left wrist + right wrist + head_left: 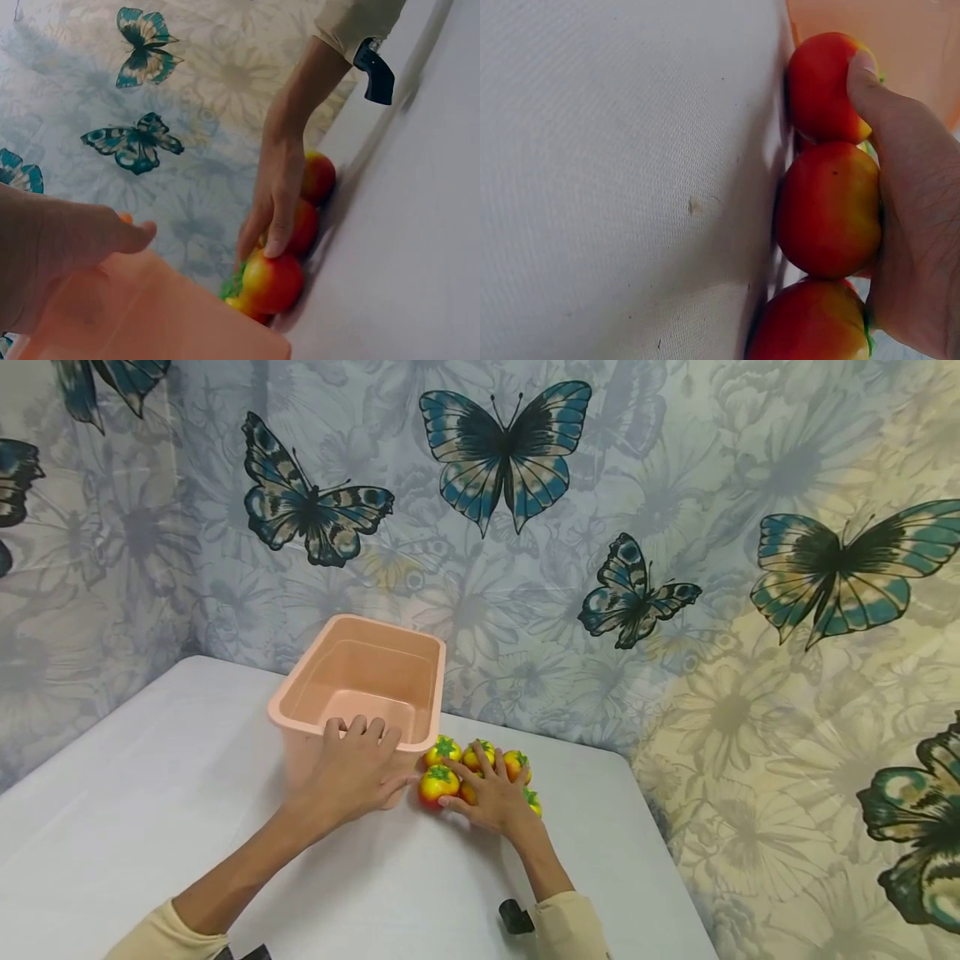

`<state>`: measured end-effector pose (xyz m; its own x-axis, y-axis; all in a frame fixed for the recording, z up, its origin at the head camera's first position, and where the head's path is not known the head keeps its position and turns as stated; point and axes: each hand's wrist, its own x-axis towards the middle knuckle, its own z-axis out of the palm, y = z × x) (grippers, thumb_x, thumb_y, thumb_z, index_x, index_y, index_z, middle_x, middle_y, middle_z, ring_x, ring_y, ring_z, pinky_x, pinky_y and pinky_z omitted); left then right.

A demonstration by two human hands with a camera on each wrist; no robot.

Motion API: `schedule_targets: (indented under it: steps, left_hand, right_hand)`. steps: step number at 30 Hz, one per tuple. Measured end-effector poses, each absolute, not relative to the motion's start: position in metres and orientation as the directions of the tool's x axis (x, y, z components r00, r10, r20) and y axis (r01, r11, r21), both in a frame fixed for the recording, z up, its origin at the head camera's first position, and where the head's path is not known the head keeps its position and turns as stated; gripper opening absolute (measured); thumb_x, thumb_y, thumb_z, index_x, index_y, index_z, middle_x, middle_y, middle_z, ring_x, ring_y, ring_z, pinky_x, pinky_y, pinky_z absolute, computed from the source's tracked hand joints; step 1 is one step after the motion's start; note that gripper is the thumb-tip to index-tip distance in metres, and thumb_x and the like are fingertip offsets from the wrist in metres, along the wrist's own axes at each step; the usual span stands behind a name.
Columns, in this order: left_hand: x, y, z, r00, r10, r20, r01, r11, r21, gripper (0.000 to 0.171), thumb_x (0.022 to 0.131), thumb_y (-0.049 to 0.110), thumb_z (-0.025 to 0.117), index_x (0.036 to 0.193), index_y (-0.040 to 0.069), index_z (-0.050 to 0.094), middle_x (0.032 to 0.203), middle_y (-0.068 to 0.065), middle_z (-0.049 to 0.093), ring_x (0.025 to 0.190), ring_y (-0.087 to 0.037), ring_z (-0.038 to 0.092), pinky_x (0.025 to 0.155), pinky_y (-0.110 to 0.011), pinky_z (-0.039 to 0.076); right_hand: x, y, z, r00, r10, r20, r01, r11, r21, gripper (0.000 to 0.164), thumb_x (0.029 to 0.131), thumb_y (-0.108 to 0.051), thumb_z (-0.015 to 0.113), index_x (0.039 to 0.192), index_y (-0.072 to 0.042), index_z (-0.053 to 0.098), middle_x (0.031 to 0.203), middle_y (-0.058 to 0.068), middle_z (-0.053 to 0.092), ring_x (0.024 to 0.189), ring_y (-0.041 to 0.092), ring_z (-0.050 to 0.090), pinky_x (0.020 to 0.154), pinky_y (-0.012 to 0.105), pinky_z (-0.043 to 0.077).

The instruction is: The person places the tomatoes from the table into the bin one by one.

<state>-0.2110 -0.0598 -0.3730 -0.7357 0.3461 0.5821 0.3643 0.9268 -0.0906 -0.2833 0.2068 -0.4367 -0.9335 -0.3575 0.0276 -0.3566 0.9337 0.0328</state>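
Observation:
A peach plastic bin (pixel 375 660) stands on the table, and no contents show inside it. My left hand (pixel 351 772) grips its near rim, fingers hooked over the edge. Just right of the bin, several red-and-yellow tomatoes (pixel 437 787) with green leafy tops sit in two rows. Over them my right hand (pixel 495 800) lies with fingers spread, covering part of the group. In the right wrist view its thumb (pixel 866 79) rests against the tomato nearest the bin, while a middle tomato (pixel 831 210) sits beside the palm.
The white-covered table (pixel 172 760) meets a butterfly-patterned cloth backdrop (pixel 510 585) at the back and sides. A small black object (pixel 516 917) is by the right sleeve (pixel 570 927).

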Motion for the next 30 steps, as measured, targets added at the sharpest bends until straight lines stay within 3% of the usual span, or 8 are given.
schedule_targets:
  steps: [8, 15, 19, 30]
  left_hand:
    - [-0.205, -0.063, -0.363, -0.76, 0.331, 0.559, 0.351, 0.933, -0.075, 0.05, 0.088, 0.053, 0.078, 0.109, 0.01, 0.063, 0.097, -0.012, 0.062, 0.09, -0.031, 0.055, 0.081, -0.047, 0.048]
    - [-0.209, -0.055, -0.365, -0.755, 0.337, 0.562, 0.321, 0.938, -0.13, 0.036, 0.093, 0.043, 0.077, 0.1, 0.01, 0.063, 0.083, -0.006, 0.064, 0.076, -0.026, 0.054, 0.07, -0.041, 0.046]
    - [-0.211, -0.051, -0.365, -0.736, 0.349, 0.58, 0.326, 0.934, -0.148, 0.035, 0.093, 0.041, 0.077, 0.101, 0.01, 0.064, 0.083, -0.006, 0.065, 0.075, -0.025, 0.054, 0.07, -0.039, 0.046]
    - [-0.208, -0.07, -0.354, -0.756, 0.41, 0.511, 0.397, 0.907, -0.14, 0.04, 0.09, 0.044, 0.079, 0.107, 0.012, 0.061, 0.095, -0.009, 0.06, 0.086, -0.028, 0.053, 0.081, -0.042, 0.049]
  right_hand:
    - [-0.283, 0.204, -0.439, -0.933, -0.359, 0.019, -0.358, 0.933, 0.03, 0.077, 0.089, -0.088, 0.039, 0.158, -0.054, 0.033, 0.177, 0.008, 0.019, 0.157, 0.056, 0.023, 0.112, 0.09, 0.017]
    - [-0.283, 0.206, -0.439, -0.934, -0.356, 0.02, -0.355, 0.934, 0.032, 0.077, 0.088, -0.088, 0.039, 0.158, -0.054, 0.034, 0.177, 0.008, 0.019, 0.157, 0.055, 0.022, 0.112, 0.09, 0.016]
    - [-0.282, 0.208, -0.438, -0.938, -0.345, 0.021, -0.344, 0.938, 0.04, 0.076, 0.089, -0.088, 0.038, 0.158, -0.055, 0.033, 0.177, 0.007, 0.018, 0.158, 0.054, 0.023, 0.113, 0.089, 0.016]
    - [-0.283, 0.206, -0.436, -0.934, -0.357, 0.028, -0.357, 0.934, 0.028, 0.076, 0.089, -0.087, 0.038, 0.157, -0.055, 0.034, 0.177, 0.007, 0.018, 0.158, 0.054, 0.022, 0.113, 0.089, 0.016]
